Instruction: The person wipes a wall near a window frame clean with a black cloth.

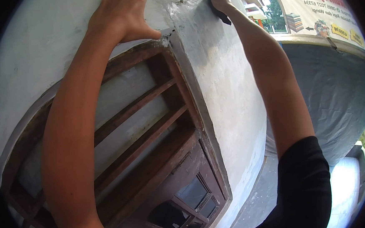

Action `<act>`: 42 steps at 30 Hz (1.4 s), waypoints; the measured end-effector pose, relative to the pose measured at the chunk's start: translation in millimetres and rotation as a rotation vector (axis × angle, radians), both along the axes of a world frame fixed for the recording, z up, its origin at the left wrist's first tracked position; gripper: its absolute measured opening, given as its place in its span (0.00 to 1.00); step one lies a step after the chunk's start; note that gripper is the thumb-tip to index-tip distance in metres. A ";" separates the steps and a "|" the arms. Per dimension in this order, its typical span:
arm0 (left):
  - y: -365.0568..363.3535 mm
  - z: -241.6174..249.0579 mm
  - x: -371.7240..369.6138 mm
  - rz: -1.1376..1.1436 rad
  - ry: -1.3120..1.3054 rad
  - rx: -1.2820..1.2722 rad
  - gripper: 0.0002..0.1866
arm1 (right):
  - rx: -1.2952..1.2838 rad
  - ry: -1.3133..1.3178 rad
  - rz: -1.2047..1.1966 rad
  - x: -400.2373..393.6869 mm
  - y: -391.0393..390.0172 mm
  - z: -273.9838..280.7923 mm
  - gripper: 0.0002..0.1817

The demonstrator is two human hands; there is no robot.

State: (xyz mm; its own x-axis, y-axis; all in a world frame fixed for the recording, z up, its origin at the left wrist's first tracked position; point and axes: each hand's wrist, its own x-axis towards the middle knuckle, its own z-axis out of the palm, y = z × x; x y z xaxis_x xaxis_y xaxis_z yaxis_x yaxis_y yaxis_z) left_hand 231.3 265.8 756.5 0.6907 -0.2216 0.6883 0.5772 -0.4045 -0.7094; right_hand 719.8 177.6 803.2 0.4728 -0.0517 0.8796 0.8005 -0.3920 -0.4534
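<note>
My left hand rests against the pale wall above the top corner of the wooden door frame. Its thumb is stretched out away from the fingers, whose tips partly leave the view at the top. High up on the wall, right of a cracked, rough patch, my right hand grips a black cloth and holds it against the surface. The cloth looks dark and limp; its side toward the wall is hidden.
Below stands a brown wooden door with small glass panes, under a slatted transom. To the right hang a printed banner and a grey tarp. A pale floor lies far below.
</note>
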 end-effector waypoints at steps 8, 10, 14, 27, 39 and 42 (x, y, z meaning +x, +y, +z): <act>20.7 11.6 14.0 -0.082 -0.011 0.007 0.65 | 0.129 -0.458 0.238 -145.7 12.3 5.3 0.23; 17.2 7.1 11.2 -0.073 -0.019 0.022 0.65 | 0.067 -0.760 0.288 -180.2 15.2 8.8 0.22; 24.0 15.4 15.0 -0.102 0.010 0.004 0.65 | 0.018 -0.866 0.296 -200.1 17.1 10.1 0.24; -2.3 9.7 2.0 -0.021 0.058 -0.086 0.66 | -0.146 -0.138 -0.101 43.4 -3.6 8.7 0.31; 1.4 4.7 2.7 -0.013 0.009 -0.027 0.69 | -0.018 -0.742 0.265 -186.6 10.5 -19.9 0.25; 2.8 5.7 3.3 -0.030 0.058 -0.017 0.68 | -0.051 -0.758 0.176 -188.2 9.5 -19.0 0.26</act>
State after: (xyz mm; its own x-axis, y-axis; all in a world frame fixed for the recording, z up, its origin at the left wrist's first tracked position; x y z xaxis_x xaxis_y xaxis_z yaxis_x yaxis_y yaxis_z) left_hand 234.6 268.6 762.3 0.7229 -0.2311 0.6511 0.5225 -0.4336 -0.7341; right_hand 531.6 187.1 784.2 -0.2614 0.0179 0.9651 0.9368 -0.2361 0.2581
